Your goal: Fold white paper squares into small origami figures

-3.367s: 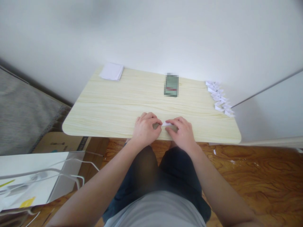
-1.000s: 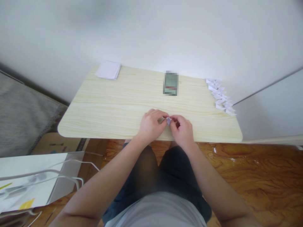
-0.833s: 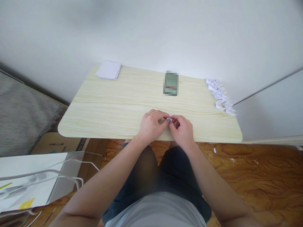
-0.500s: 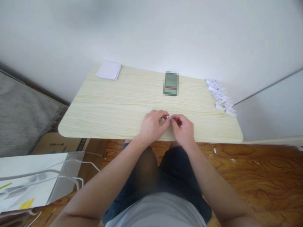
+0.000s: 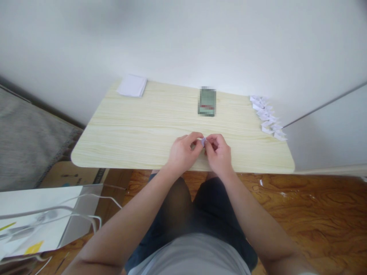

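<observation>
Between my fingertips is a small folded piece of white paper (image 5: 203,141), held just above the front part of the wooden-patterned table (image 5: 143,133). My left hand (image 5: 185,152) pinches its left side with thumb and forefinger. From the right, my right hand (image 5: 219,154) grips it the same way, its other fingers curled in. Much of the paper is hidden by the fingers. Along the table's right edge lie several folded white paper pieces (image 5: 265,114) in a row. A stack of white paper sheets (image 5: 132,85) rests at the back left corner.
A blurred-out dark green rectangular object (image 5: 207,102) lies at the back middle of the table. A white wall (image 5: 183,46) rises behind it. To the left are a grey cloth surface (image 5: 28,141), a cardboard box (image 5: 65,173) and a white bag (image 5: 37,221) with cord handles.
Both hands have shifted slightly left and up with the paper. More of the paper's surface now shows between the fingertips. Everything else on the table is unmoved.
</observation>
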A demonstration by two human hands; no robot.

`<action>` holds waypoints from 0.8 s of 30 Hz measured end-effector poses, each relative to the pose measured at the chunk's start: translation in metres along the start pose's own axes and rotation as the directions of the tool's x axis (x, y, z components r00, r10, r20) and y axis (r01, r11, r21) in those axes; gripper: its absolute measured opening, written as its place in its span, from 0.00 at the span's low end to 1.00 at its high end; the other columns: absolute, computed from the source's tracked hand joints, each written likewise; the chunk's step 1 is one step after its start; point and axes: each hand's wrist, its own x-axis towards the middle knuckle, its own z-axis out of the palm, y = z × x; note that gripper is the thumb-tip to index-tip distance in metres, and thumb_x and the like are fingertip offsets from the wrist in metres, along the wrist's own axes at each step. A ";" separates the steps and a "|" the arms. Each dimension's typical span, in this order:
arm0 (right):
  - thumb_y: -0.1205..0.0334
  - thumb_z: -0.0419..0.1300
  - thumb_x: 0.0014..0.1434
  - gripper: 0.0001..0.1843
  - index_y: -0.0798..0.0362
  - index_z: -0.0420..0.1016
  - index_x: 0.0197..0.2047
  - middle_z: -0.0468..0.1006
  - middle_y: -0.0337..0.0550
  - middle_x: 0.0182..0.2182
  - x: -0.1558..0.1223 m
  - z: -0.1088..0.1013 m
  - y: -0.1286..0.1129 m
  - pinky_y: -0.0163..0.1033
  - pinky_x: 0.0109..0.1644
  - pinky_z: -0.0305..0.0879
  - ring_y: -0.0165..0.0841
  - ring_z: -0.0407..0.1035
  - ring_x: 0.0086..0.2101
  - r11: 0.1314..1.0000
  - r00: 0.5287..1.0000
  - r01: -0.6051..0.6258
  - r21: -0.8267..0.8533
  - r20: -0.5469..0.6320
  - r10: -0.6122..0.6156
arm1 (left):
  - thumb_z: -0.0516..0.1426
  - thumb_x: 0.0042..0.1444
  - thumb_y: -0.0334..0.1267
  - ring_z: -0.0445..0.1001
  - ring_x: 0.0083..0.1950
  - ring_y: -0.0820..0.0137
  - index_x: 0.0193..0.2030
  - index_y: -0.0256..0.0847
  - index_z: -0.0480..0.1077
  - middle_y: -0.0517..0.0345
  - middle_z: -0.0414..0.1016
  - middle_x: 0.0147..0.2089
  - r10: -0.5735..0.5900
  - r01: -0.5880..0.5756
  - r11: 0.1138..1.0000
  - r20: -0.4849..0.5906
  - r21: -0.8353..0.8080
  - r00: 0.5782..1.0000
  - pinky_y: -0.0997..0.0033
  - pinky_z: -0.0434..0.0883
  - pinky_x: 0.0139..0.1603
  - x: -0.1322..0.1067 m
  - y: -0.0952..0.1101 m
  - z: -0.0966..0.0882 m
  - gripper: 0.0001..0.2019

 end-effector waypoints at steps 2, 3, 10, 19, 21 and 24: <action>0.57 0.59 0.67 0.05 0.46 0.71 0.44 0.81 0.38 0.33 0.000 0.000 0.000 0.40 0.36 0.69 0.33 0.74 0.30 1.000 1.000 -0.005 -0.010 0.005 0.005 | 0.57 0.64 0.36 0.78 0.37 0.70 0.49 0.47 0.76 0.61 0.82 0.39 -0.002 0.002 1.000 0.011 -0.016 1.000 0.72 0.69 0.36 0.000 0.000 0.000 0.09; 0.56 0.59 0.67 0.05 0.46 0.71 0.45 0.80 0.37 0.33 0.000 0.000 -0.001 0.40 0.36 0.69 0.33 0.74 0.29 1.000 1.000 -0.008 -0.017 0.009 0.008 | 0.57 0.64 0.36 0.78 0.37 0.69 0.49 0.47 0.75 0.61 0.82 0.39 -0.001 0.002 1.000 0.015 -0.023 1.000 0.72 0.69 0.36 0.000 0.000 0.000 0.09; 0.56 0.61 0.65 0.08 0.48 0.76 0.46 0.82 0.40 0.33 0.001 -0.002 -0.003 0.40 0.38 0.71 0.34 0.75 0.31 0.998 1.000 0.007 -0.065 0.029 -0.005 | 0.57 0.63 0.35 0.78 0.42 0.68 0.47 0.46 0.75 0.59 0.81 0.41 0.040 -0.039 0.998 0.014 -0.046 0.999 0.71 0.69 0.37 -0.001 -0.001 0.001 0.08; 0.59 0.60 0.65 0.06 0.48 0.77 0.44 0.83 0.41 0.35 0.002 0.000 -0.001 0.41 0.39 0.71 0.35 0.76 0.33 1.000 1.000 0.025 -0.011 -0.002 -0.025 | 0.58 0.61 0.32 0.77 0.42 0.67 0.40 0.43 0.75 0.59 0.80 0.38 0.091 -0.093 0.994 -0.038 -0.062 0.995 0.69 0.70 0.41 -0.002 -0.003 0.004 0.04; 0.61 0.60 0.64 0.08 0.48 0.77 0.45 0.82 0.40 0.34 0.003 0.000 0.000 0.41 0.38 0.71 0.35 0.76 0.33 1.000 1.000 0.017 0.008 -0.017 -0.017 | 0.58 0.61 0.32 0.76 0.42 0.67 0.38 0.43 0.75 0.58 0.79 0.38 0.116 -0.121 0.990 -0.061 -0.079 0.991 0.68 0.71 0.42 -0.002 -0.004 0.005 0.04; 0.62 0.59 0.63 0.11 0.48 0.79 0.48 0.83 0.41 0.36 0.004 0.000 0.002 0.42 0.40 0.72 0.36 0.76 0.33 1.000 1.000 0.010 -0.012 -0.023 -0.011 | 0.57 0.61 0.31 0.76 0.42 0.67 0.38 0.42 0.75 0.58 0.79 0.38 0.153 -0.159 0.983 -0.076 -0.091 0.985 0.68 0.71 0.43 -0.003 -0.003 0.006 0.05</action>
